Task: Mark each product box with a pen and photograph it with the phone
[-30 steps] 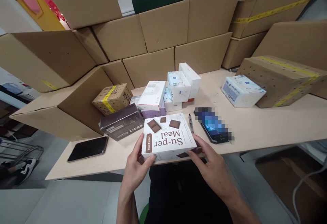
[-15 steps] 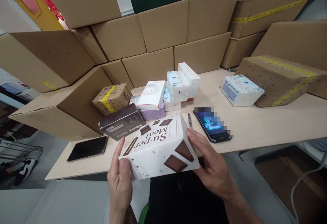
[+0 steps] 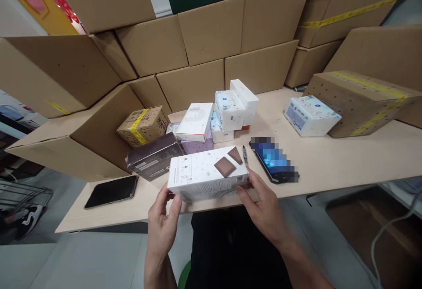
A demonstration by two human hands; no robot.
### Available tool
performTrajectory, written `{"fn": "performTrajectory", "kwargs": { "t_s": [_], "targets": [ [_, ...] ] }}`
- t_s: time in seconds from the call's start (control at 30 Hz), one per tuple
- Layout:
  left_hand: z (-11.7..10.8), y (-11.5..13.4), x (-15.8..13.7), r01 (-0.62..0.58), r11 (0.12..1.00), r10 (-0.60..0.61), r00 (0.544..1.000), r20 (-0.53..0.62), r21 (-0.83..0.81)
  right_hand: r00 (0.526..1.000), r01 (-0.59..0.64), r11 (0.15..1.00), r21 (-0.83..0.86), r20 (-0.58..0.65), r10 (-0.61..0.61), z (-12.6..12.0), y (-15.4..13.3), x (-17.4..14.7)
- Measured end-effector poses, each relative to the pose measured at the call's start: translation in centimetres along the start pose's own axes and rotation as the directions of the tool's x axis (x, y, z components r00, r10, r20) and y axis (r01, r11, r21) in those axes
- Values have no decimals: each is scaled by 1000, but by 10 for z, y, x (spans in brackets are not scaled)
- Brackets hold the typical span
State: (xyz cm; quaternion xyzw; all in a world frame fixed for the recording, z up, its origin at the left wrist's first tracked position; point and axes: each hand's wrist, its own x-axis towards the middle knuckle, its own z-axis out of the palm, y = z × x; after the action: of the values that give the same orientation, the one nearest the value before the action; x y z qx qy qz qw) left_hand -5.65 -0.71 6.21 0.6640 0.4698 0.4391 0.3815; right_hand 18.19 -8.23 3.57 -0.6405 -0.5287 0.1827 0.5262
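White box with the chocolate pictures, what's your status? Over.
Left grip and right grip on opposite ends of white box. Box at desk front edge. Dark box and pen close beyond, seemingly blocking neither grip.

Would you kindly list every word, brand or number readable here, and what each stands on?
"POWER BANK", apparently: flat white box.
Held white box: fine print, too small to read.
Dark box: pale lettering, partly hidden, unclear.
White-and-blue pack at right: blue lettering, too blurred.
Small carton: print and yellow tape marks, too small.
Handheld device: screen pixelated.

L fingers (image 3: 161,199) & R fingers (image 3: 259,184) hold wht box (image 3: 201,170), opp. ends; pen (image 3: 245,155) nr R end.
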Motion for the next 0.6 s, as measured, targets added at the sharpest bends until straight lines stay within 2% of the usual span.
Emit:
{"fn": "performTrajectory", "kwargs": {
  "t_s": [0.1, 0.2, 0.3, 0.37, 0.47, 0.6],
  "targets": [
    [2, -8, 3, -14, 996, 22, 996, 83, -93, 999, -23, 999, -36, 33, 24, 1, 1, -3],
    [4, -14, 5, -42, 983, 57, 995, 83, -177, 999, -36, 999, -27, 24, 36, 1, -1, -1],
    [3, -9, 4, -79, 981, 92, 993, 67, -178, 998, -65, 998, 16, 18, 65, -4, -4, 6],
    [1, -1, 3, -80, 987, 94, 991, 97, -142, 998, -59, 998, 36, -34, 60, -8, -7, 9],
    [-2, 9, 1, 28, 996, -18, 992, 122, -86, 997, -46, 997, 60, -57, 49, -15, -10, 12],
    [1, 11, 6, 172, 985, -173, 984, 51, 25, 996, -64, 997, 49, 66, 61, -17, -12, 12]
  ]
}}
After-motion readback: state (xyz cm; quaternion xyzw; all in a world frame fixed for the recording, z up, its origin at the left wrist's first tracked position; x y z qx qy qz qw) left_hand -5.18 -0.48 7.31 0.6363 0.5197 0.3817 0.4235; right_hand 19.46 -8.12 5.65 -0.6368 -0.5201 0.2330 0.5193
